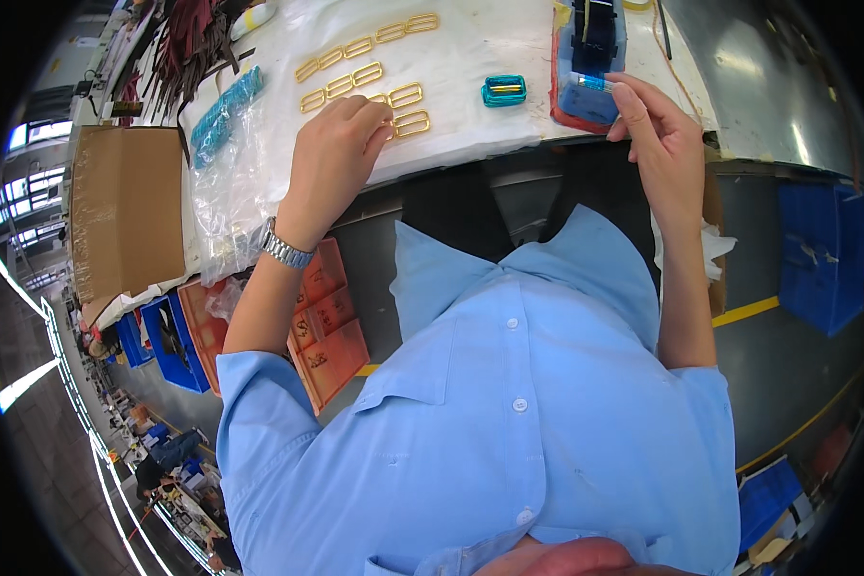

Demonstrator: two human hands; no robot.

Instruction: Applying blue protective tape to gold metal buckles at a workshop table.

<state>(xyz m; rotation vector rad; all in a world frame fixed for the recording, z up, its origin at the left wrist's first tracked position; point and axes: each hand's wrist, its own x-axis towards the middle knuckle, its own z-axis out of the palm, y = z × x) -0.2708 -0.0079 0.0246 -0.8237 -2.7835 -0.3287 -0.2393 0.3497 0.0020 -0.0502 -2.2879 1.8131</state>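
Over the white-covered table, my left hand (341, 144) is curled, its fingertips on a gold slider buckle (405, 95); the grip is partly hidden behind the fingers. Another gold buckle (413, 124) lies just beside those fingertips. Farther back are a short row of gold buckles (340, 87) and a longer row (367, 45). At the right, my right hand (664, 144) pinches the end of a clear strip of tape (597, 84) at the front of a blue and red tape dispenser (586, 104). Between the hands rests a small teal-wrapped bundle (504, 91) with gold metal showing inside.
Left on the table are a teal-wrapped roll (226, 110), crumpled clear plastic (230, 202) and dark red strips (187, 43). A cardboard box (125, 211) stands at the left edge. Below sit orange trays (328, 331) and a blue bin (175, 341); another blue bin (821, 254) stands right.
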